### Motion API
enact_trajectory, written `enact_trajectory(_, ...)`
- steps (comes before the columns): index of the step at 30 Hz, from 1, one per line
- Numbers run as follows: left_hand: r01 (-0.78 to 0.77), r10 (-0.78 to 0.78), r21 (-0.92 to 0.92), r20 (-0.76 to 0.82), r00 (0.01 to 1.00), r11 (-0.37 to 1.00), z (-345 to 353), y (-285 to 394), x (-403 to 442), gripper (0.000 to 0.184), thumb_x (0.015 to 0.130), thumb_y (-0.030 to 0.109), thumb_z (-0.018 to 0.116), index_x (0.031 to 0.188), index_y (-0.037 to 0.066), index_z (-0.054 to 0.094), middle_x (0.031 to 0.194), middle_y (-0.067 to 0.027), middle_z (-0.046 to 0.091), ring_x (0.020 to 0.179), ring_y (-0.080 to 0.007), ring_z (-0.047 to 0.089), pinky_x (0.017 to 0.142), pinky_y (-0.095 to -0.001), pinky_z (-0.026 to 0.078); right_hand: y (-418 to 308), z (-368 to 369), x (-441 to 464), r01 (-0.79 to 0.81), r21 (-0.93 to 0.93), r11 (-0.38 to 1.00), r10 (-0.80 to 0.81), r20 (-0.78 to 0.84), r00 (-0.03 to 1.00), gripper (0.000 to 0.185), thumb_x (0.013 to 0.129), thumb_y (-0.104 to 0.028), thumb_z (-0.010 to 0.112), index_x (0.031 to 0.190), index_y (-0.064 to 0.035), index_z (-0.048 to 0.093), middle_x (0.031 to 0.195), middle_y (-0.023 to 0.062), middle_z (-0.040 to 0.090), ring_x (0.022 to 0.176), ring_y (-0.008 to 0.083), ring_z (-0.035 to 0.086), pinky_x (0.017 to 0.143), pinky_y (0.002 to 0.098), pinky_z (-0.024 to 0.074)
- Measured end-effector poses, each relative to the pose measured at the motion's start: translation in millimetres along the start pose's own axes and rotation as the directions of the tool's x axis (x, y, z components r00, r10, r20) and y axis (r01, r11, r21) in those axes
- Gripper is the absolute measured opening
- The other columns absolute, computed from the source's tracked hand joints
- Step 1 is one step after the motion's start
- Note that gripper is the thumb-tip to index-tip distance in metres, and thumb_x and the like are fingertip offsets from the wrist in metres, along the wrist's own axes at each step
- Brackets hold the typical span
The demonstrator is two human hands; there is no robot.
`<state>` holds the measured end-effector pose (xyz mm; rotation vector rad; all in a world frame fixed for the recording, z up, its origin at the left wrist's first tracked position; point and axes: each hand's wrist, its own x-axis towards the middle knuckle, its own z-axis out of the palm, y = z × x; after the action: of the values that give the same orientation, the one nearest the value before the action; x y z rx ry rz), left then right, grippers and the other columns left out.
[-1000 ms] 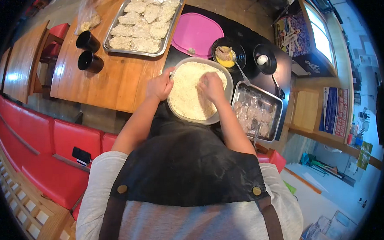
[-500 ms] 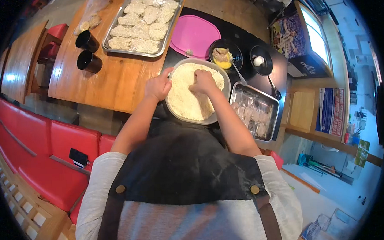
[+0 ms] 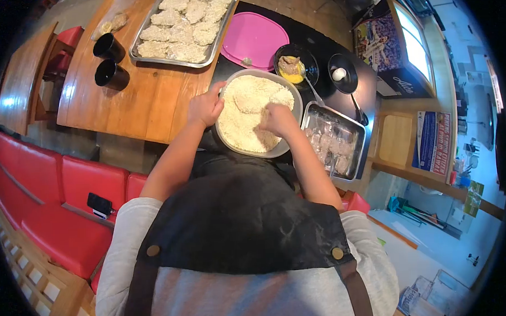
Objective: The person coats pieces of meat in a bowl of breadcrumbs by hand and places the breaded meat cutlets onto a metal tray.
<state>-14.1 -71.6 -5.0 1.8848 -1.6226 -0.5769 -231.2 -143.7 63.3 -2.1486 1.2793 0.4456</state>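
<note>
A round tub (image 3: 297,103) of pale crumbs (image 3: 241,128) stands in front of me on the black table. My left hand (image 3: 206,106) grips its left rim, thumb on the near side. Inside the tub, my right hand (image 3: 277,121) is closed at the right of the crumbs, its fingertips partly hidden. A coated piece (image 3: 249,101) lies in the crumbs just left of it. Beyond the tub is a black bowl (image 3: 311,64) with meat in yellow egg (image 3: 293,70) and a utensil. A metal tray (image 3: 361,146) of raw pieces sits to the right.
A large tray (image 3: 208,59) of breaded pieces stands on the wooden table (image 3: 145,114), near two black cups (image 3: 112,75) and a plastic bag (image 3: 113,23). The pink lid (image 3: 254,38) lies behind the tub. A black pan (image 3: 345,83) holds a white egg (image 3: 339,73).
My right hand has moved within the crumbs, and a coated piece now shows beside it. My left hand stays on the rim. The whole view has shifted slightly.
</note>
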Motion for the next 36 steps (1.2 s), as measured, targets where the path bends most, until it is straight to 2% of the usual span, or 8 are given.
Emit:
enact_trajectory(4,0.015,-0.014,-0.015,0.031,0.999,1.0,-1.3,3.0,-0.3,0.044,0.08,0.027,0.048,0.123,0.022,0.042,0.078,-0.0153,0.063,0.069,-0.0363,0.06,0.062,-0.0476,0.046,21.1,64.7,-4.3,-0.204,0.15,0.967,0.222,-0.117,0.968,0.095,0.052,-0.045,0.082,0.118,0.0099,0.041,0.109,0.0302,0.052,0.105,0.0362,0.053,0.086,0.0369,0.0447)
enact_trajectory(8,0.024,-0.025,0.016,0.039,0.999,1.0,-4.5,5.4,-1.4,0.045,0.08,0.026,0.047,0.124,0.02,0.042,0.079,-0.0169,0.063,0.07,-0.0368,0.06,0.064,-0.0474,0.046,32.2,85.6,4.5,-0.08,0.46,0.885,0.186,-0.19,0.964,0.078,0.058,-0.034,0.08,0.114,0.0081,0.047,0.107,0.0256,0.056,0.1,0.0321,0.056,0.083,0.0362,0.0457)
enact_trajectory(10,0.022,-0.022,0.002,0.038,0.999,1.0,-4.1,3.8,-0.1,0.045,0.08,0.026,0.047,0.124,0.02,0.042,0.079,-0.0172,0.063,0.071,-0.0369,0.06,0.065,-0.0474,0.046,33.2,74.7,2.0,-0.012,0.886,0.464,0.106,-0.043,0.993,0.057,0.064,-0.022,0.076,0.108,0.0059,0.053,0.101,0.0203,0.061,0.092,0.0268,0.06,0.079,0.0338,0.0468)
enact_trajectory(15,0.023,-0.023,-0.011,0.061,0.998,1.0,1.6,-2.2,-1.5,0.045,0.081,0.026,0.046,0.126,0.018,0.041,0.076,-0.0147,0.061,0.069,-0.0363,0.059,0.061,-0.0459,0.045,7.5,27.6,-9.3,0.05,0.716,0.696,0.095,-0.161,0.982,0.041,0.069,-0.015,0.07,0.104,0.002,0.058,0.095,0.0171,0.064,0.085,0.0229,0.062,0.075,0.0323,0.0479)
enact_trajectory(17,-0.017,0.017,-0.02,0.033,0.999,1.0,1.0,-3.3,-2.2,0.045,0.082,0.027,0.046,0.126,0.017,0.041,0.076,-0.016,0.061,0.07,-0.0375,0.059,0.061,-0.0469,0.044,-10.5,10.4,-12.1,0.143,0.386,0.911,0.016,-0.379,0.925,0.031,0.07,-0.015,0.068,0.097,-0.0003,0.062,0.088,0.0167,0.065,0.081,0.0262,0.064,0.072,0.0333,0.049)
enact_trajectory(30,0.079,-0.078,-0.008,0.048,0.996,0.997,4.0,1.6,0.2,0.044,0.079,0.029,0.048,0.122,0.024,0.043,0.078,-0.0109,0.063,0.072,-0.0341,0.06,0.063,-0.0459,0.046,-29.7,37.4,44.5,0.121,0.543,0.831,-0.004,-0.212,0.977,0.016,0.07,-0.018,0.07,0.072,-0.0042,0.064,0.062,0.0109,0.061,0.06,0.0238,0.061,0.062,0.0346,0.0488)
enact_trajectory(35,0.121,-0.128,0.087,0.074,0.989,0.989,9.6,-4.4,0.6,0.035,0.08,0.031,0.046,0.113,0.021,0.048,0.084,-0.0128,0.062,0.078,-0.0354,0.059,0.066,-0.0474,0.044,-10.0,37.7,-18.3,-0.121,0.258,0.959,0.201,-0.31,0.929,0.05,0.064,-0.029,0.077,0.096,0.0043,0.057,0.115,0.0302,0.049,0.106,0.0378,0.049,0.081,0.0417,0.0455)
enact_trajectory(36,0.058,-0.063,0.133,0.036,0.997,0.989,11.0,-6.9,-0.3,0.033,0.08,0.032,0.045,0.11,0.02,0.05,0.085,-0.0133,0.062,0.078,-0.0358,0.059,0.066,-0.0479,0.044,-6.1,34.5,-28.3,-0.196,0.342,0.919,0.258,-0.146,0.955,0.091,0.057,-0.04,0.081,0.12,0.0101,0.038,0.128,0.0364,0.028,0.115,0.0457,0.035,0.091,0.0492,0.0386)
